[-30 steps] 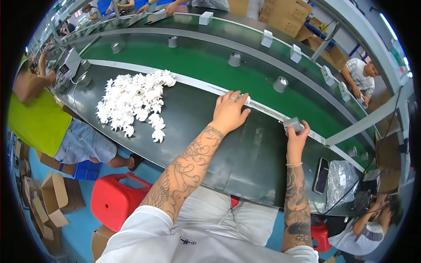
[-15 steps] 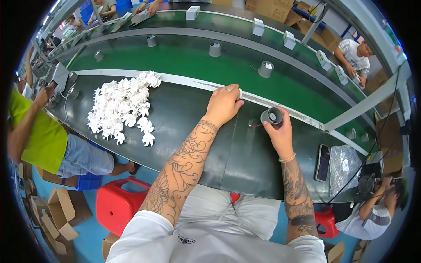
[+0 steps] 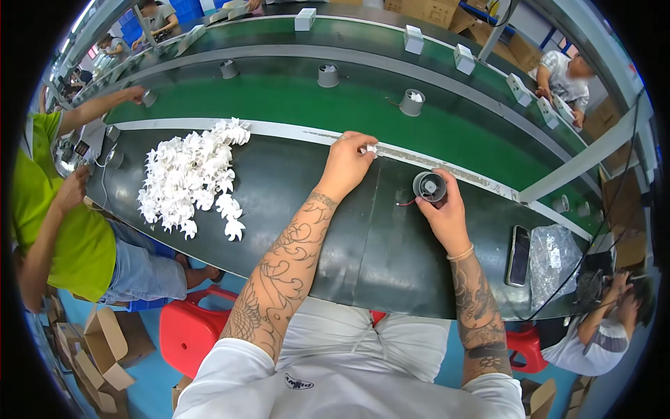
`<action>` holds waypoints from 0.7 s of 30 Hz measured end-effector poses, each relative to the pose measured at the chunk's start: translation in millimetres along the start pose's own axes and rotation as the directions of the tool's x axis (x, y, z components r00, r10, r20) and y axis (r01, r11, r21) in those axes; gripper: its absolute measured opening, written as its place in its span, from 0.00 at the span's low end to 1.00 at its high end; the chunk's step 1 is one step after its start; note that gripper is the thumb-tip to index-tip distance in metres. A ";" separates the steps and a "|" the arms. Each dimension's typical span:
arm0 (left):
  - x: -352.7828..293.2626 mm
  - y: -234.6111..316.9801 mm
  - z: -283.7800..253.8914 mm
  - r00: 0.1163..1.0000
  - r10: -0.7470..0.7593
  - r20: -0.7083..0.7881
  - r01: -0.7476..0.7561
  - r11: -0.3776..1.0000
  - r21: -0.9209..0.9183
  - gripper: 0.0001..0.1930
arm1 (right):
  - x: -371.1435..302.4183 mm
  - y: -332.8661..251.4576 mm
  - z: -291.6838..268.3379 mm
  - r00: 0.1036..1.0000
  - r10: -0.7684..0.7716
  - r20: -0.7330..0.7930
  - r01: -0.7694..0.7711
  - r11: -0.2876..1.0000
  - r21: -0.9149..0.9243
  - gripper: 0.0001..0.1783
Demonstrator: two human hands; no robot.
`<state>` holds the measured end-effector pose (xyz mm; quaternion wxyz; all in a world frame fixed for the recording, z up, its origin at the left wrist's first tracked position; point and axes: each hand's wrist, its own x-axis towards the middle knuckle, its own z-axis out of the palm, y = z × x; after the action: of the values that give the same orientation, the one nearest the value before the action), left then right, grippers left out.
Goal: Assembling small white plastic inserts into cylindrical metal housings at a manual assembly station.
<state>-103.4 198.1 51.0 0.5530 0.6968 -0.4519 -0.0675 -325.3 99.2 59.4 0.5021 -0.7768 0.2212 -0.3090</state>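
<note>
My left hand (image 3: 347,166) is closed at the pale rail along the belt, a small white plastic piece (image 3: 370,149) pinched between thumb and fingers. In my right hand (image 3: 447,216) is a grey cylindrical housing (image 3: 428,186), held over the dark tabletop. Its round opening faces up, with a lighter part inside, and a thin red wire sticks out on its left. Off to the left lies a heap of white finned plastic pieces (image 3: 185,171).
Grey housings (image 3: 412,103) stand on the green belt (image 3: 279,94) beyond the rail. White boxes (image 3: 414,40) line the far belt. A phone (image 3: 518,256) and a clear plastic bag (image 3: 553,262) lie right. A co-worker in a lime shirt (image 3: 84,230) works at left.
My left hand has shifted slightly left, showing more of the white piece. The belt's housings have moved left. The lime-shirted co-worker's arm now reaches to a housing on the belt.
</note>
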 end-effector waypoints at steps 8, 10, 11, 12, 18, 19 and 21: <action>-6.9 25.3 2.7 0.978 -0.176 0.111 0.207 0.887 -0.414 0.10 | -2.4 -5.7 -3.3 0.998 0.068 0.015 -0.069 0.995 0.071 0.33; -10.6 37.9 5.6 0.965 -0.183 0.187 0.255 0.814 -0.521 0.09 | -1.0 -10.0 -4.7 0.996 0.086 0.000 -0.086 0.994 0.071 0.33; -16.6 42.5 4.2 0.955 -0.121 0.269 0.261 0.774 -0.578 0.09 | 0.1 -12.3 -2.7 1.000 -0.011 0.004 0.011 0.997 -0.078 0.32; -22.4 48.1 5.2 0.936 -0.051 0.348 0.275 0.724 -0.633 0.10 | 0.3 -13.8 -2.4 0.995 -0.102 0.020 0.104 0.968 -0.230 0.31; -41.5 57.6 24.2 0.926 0.159 0.343 -0.065 0.961 -0.271 0.08 | -3.0 -11.2 -5.4 0.988 -0.151 0.030 0.154 0.960 -0.234 0.31; -41.9 53.8 27.2 0.934 0.209 0.288 -0.167 0.973 -0.162 0.09 | -4.1 -11.9 -4.1 0.993 -0.107 0.048 0.114 0.979 -0.166 0.30; -40.6 51.3 28.8 0.939 0.153 0.309 -0.093 0.975 -0.201 0.09 | -6.0 -17.2 -5.5 0.992 -0.030 0.121 0.037 0.998 -0.053 0.30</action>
<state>-172.6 207.3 66.3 0.5366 0.5928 -0.5708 -0.1869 -332.8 106.5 75.2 0.4877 -0.8111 0.1860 -0.2639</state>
